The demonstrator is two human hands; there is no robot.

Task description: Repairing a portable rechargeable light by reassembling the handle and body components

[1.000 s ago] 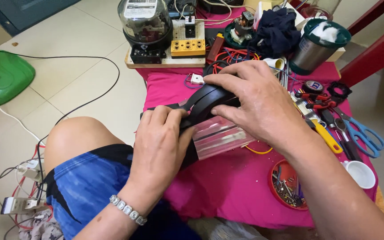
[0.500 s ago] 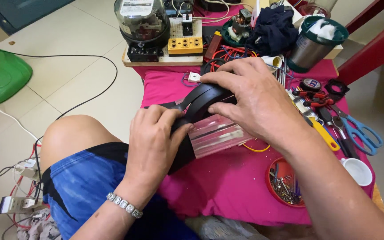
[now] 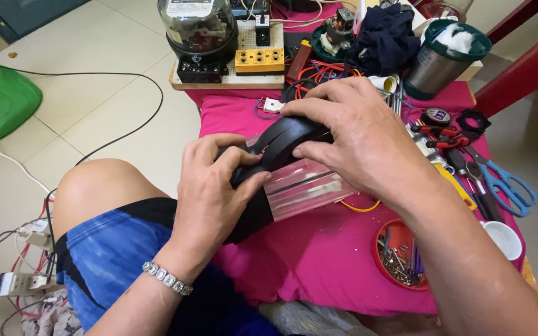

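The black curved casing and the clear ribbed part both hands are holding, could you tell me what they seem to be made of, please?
The black curved casing looks like moulded plastic with a smooth, slightly glossy finish: soft highlights run along its curve. The clear ribbed part seems to be transparent plastic; the pink cloth shows through it, and straight ridges catch light. Glass cannot be ruled out.

One head-worn camera looks steeply down, close over both hands; bench (image 3: 319, 267) ahead, tiled floor (image 3: 94, 93) at left.

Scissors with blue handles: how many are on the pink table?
1: the blue-handled metal scissors lie at the right edge of the pink cloth-covered table, beside other hand tools. More could be hidden under the clutter.
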